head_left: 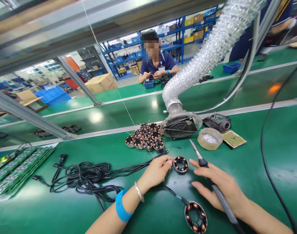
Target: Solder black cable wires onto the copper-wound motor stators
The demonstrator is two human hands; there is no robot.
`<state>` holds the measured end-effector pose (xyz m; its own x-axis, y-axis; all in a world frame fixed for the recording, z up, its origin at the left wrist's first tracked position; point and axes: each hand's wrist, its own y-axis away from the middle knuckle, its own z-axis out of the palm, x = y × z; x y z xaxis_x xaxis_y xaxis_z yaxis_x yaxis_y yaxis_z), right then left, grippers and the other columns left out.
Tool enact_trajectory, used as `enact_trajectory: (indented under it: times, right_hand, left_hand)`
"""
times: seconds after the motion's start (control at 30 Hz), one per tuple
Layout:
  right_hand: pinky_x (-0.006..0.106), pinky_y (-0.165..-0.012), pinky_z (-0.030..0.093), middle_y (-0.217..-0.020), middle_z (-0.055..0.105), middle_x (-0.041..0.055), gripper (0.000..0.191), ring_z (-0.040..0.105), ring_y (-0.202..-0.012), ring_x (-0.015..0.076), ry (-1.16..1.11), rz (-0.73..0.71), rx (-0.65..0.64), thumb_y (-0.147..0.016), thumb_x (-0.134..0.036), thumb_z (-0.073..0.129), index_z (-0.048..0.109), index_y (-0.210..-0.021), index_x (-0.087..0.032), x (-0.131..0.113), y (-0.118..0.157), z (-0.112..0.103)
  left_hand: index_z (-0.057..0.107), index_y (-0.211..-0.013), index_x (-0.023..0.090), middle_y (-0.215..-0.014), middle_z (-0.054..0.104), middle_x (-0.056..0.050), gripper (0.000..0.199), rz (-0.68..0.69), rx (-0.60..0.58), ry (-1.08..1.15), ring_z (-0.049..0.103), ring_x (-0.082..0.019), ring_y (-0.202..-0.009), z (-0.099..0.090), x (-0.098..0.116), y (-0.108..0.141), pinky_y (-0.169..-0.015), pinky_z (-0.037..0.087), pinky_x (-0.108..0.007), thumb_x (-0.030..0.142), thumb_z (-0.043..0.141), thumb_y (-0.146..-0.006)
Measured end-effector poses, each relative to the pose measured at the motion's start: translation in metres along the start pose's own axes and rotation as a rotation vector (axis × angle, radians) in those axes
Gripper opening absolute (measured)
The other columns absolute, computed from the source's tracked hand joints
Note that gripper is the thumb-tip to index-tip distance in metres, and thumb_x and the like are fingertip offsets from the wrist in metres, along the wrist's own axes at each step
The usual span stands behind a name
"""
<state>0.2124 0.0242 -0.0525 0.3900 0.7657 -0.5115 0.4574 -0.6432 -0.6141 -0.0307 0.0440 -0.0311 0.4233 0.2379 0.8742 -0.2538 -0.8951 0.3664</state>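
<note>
A small ring-shaped motor stator (180, 164) with copper windings lies on the green bench between my hands. At its left edge, my left hand (159, 169) pinches the thin copper lead wires, which are partly hidden by the fingers. My right hand (220, 187) has a soldering iron (218, 191) lying across it, thumb and index finger spread towards the stator. The iron's tip points up and away from the stator. A second stator (196, 217), with a black cable attached, is tilted nearer to me, below the right hand.
Several stators (146, 138) stand grouped by the fume extractor (181, 125). Right of it are a round tub (210, 139), a soldering iron stand (218, 122) and a sponge tray (233, 139). Coiled black cables (90, 177) and circuit boards (19, 169) lie left. A co-worker (155, 63) sits opposite.
</note>
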Motion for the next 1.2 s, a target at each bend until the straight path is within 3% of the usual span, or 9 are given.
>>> enact_trajectory:
  times: [0.17,0.43,0.53,0.67,0.77,0.87,1.0,1.1,1.2]
  right_hand:
    - [0.038,-0.101,0.053,-0.132,0.06,0.0164,0.035,0.053,-0.13,0.0233,-0.106,-0.073,-0.167,-0.086,-0.013,0.056,0.05,-0.121,-0.018,0.011,-0.023,0.015]
    - [0.039,-0.09,0.056,-0.126,0.064,0.0157,0.032,0.064,-0.113,0.0258,-0.073,0.056,-0.137,-0.086,-0.023,0.065,0.054,-0.116,-0.02,0.001,0.01,0.016]
    - [0.037,-0.089,0.057,-0.126,0.065,0.0139,0.037,0.065,-0.111,0.0254,-0.071,0.094,-0.13,-0.085,-0.027,0.07,0.053,-0.117,-0.021,0.0,0.016,0.012]
    - [0.035,-0.092,0.055,-0.13,0.063,0.0131,0.04,0.065,-0.112,0.0232,-0.108,0.1,-0.145,-0.083,-0.018,0.063,0.05,-0.121,-0.021,-0.002,0.015,0.007]
    - [0.034,-0.094,0.055,-0.128,0.064,0.0134,0.041,0.064,-0.114,0.0223,-0.121,0.095,-0.134,-0.082,-0.013,0.058,0.049,-0.122,-0.02,-0.002,0.013,0.008]
    - [0.033,-0.089,0.057,-0.124,0.066,0.0133,0.039,0.066,-0.11,0.0221,-0.103,0.11,-0.095,-0.083,-0.016,0.06,0.05,-0.12,-0.02,0.0,0.011,0.013]
    - [0.035,-0.087,0.058,-0.12,0.067,0.0129,0.039,0.068,-0.105,0.0227,-0.073,0.117,-0.059,-0.085,-0.019,0.062,0.05,-0.123,-0.02,0.002,0.007,0.019]
    - [0.035,-0.083,0.059,-0.12,0.067,0.0134,0.037,0.068,-0.101,0.0223,-0.063,0.119,-0.037,-0.086,-0.021,0.063,0.05,-0.121,-0.02,0.003,0.006,0.021]
    - [0.034,-0.081,0.059,-0.119,0.066,0.0134,0.034,0.068,-0.097,0.0212,-0.062,0.118,-0.025,-0.087,-0.019,0.061,0.051,-0.119,-0.02,0.002,0.006,0.022]
  left_hand:
    - [0.068,-0.094,0.013,-0.068,0.052,0.003,0.031,0.14,-0.008,-0.126,0.04,-0.011,-0.06,0.006,0.003,0.012,-0.057,0.031,-0.022,0.038,0.05,-0.093]
    - [0.069,-0.078,0.013,-0.051,0.03,0.009,0.03,-0.016,-0.178,-0.227,0.022,-0.009,-0.051,0.0,0.001,0.013,-0.048,0.015,-0.025,0.043,0.065,-0.082]
    - [0.069,-0.082,0.015,-0.052,0.03,0.009,0.027,0.014,-0.212,-0.285,0.025,-0.009,-0.05,-0.001,0.003,0.009,-0.047,0.015,-0.025,0.042,0.067,-0.081]
    - [0.068,-0.083,0.016,-0.056,0.038,0.008,0.027,0.026,-0.251,-0.295,0.031,-0.01,-0.054,-0.004,0.005,0.007,-0.048,0.019,-0.024,0.041,0.062,-0.085]
    - [0.066,-0.077,0.015,-0.055,0.04,0.007,0.03,0.027,-0.309,-0.212,0.03,-0.01,-0.054,-0.005,0.007,0.004,-0.05,0.02,-0.024,0.042,0.058,-0.086]
    - [0.063,-0.067,0.014,-0.051,0.043,0.006,0.033,-0.033,-0.335,0.058,0.029,-0.008,-0.049,0.002,0.015,-0.005,-0.05,0.019,-0.024,0.047,0.068,-0.074]
    - [0.057,-0.068,0.018,-0.043,0.027,0.011,0.047,-0.105,-0.279,0.284,0.014,-0.007,-0.041,0.015,0.025,-0.015,-0.047,0.011,-0.025,0.064,0.063,-0.07]
    - [0.056,-0.075,0.017,-0.049,0.027,0.012,0.048,-0.041,-0.237,0.17,0.017,-0.007,-0.046,0.013,0.026,-0.007,-0.048,0.012,-0.025,0.064,0.067,-0.07]
    - [0.061,-0.08,0.016,-0.053,0.03,0.011,0.036,0.007,-0.201,-0.137,0.022,-0.008,-0.05,0.003,0.02,0.01,-0.05,0.014,-0.024,0.049,0.074,-0.073]
